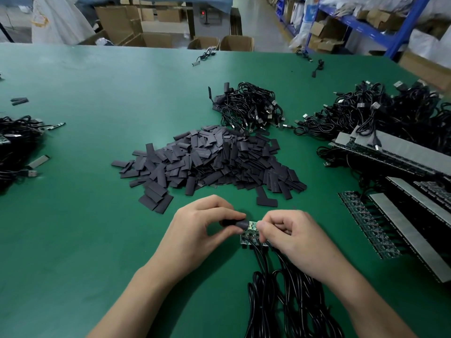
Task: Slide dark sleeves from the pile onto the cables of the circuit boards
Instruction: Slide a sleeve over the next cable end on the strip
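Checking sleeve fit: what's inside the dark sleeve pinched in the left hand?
The green circuit board, held by the right hand, meets the mouth of the dark sleeve in the left hand. Anything inside is hidden: the sleeve is opaque and the hand partly covers it.

Left hand (195, 228) and right hand (290, 232) close together, fingers curled in pinches.

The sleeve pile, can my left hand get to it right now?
Probably yes: the pile lies just beyond the left hand, with only bare table between them. Its fingers are pinching a sleeve, though.
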A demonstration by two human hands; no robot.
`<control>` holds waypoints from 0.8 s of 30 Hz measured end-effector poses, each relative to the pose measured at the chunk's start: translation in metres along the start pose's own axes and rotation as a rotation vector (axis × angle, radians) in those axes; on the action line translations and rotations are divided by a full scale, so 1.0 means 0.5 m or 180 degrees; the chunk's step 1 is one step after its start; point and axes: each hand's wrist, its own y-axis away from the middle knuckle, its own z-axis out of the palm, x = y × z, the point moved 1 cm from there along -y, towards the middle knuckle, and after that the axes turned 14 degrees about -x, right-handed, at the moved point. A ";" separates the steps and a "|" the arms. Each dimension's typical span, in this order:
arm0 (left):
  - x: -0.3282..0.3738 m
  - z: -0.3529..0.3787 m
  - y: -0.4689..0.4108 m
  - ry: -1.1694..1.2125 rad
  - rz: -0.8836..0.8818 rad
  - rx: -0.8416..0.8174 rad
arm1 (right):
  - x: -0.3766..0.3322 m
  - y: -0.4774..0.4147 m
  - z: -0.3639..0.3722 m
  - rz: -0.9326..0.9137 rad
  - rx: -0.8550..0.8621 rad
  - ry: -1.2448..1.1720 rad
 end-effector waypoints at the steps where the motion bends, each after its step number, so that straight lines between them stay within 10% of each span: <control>1: 0.001 -0.001 0.000 -0.0010 0.0026 -0.0013 | 0.000 0.000 -0.001 0.0004 -0.0011 -0.0036; 24: 0.015 0.006 0.000 0.0042 0.0180 0.0197 | -0.007 0.010 -0.017 -0.0148 -0.0263 -0.0024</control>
